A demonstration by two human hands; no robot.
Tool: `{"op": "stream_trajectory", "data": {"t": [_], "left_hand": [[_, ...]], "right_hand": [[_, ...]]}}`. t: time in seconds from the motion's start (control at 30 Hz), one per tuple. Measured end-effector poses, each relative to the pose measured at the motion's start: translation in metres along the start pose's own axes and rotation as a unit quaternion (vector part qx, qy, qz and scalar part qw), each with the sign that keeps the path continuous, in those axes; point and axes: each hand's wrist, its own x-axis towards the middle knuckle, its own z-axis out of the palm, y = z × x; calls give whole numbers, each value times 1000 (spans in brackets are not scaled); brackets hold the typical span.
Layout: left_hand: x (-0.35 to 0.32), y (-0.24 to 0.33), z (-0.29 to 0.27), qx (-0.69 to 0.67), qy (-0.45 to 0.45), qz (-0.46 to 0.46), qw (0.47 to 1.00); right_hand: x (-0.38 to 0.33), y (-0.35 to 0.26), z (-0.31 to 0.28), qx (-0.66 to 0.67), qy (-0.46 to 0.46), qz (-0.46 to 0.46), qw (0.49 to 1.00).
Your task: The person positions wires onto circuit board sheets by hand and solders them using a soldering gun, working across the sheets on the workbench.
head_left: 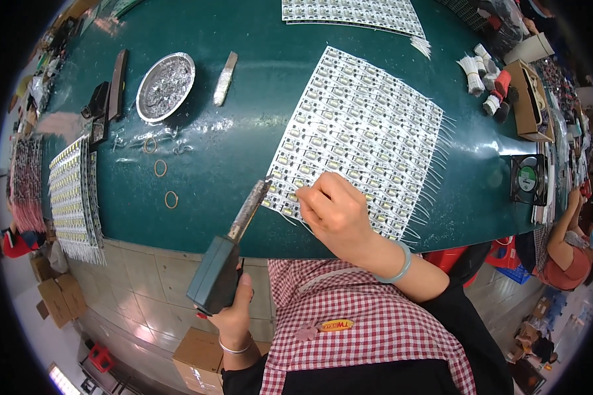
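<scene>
While left hand (pixel 234 316) fingers clamp soldering iron (pixel 234 253), right hand (pixel 336 210) fingers pinched on LED board panel (pixel 362 131), rubber bands (pixel 161 171) nearby.

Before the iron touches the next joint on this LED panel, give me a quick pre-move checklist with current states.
1. Soldering iron gripped: ok, left hand wraps its dark handle.
2. Tip placement: ok, the tip sits at the near-left edge of the LED panel.
3. Right hand steadying the panel: ok, fingertips pinch at the near edge.
4. Fingers away from the tip: cannot tell, they look close.
5. Wire seated at the pad: cannot tell, too small.
6. Panel flat on the green table: ok.
</scene>
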Motion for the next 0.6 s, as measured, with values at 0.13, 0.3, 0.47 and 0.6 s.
{"op": "stream_trajectory", "data": {"t": [0.13,0.3,0.47,0.6], "left_hand": [[-5,-7,1,43,0,7,999],[-5,-2,1,38,-24,-18,999],[-6,-3,2,34,-26,-61,997],[-3,-10,1,55,-37,-26,997]], "right_hand": [[-2,-1,3,0,6,3,1000],[-1,-1,2,0,1,1,1000],[1,0,4,-1,23,-9,1000],[3,0,3,-3,21,-12,1000]]}}
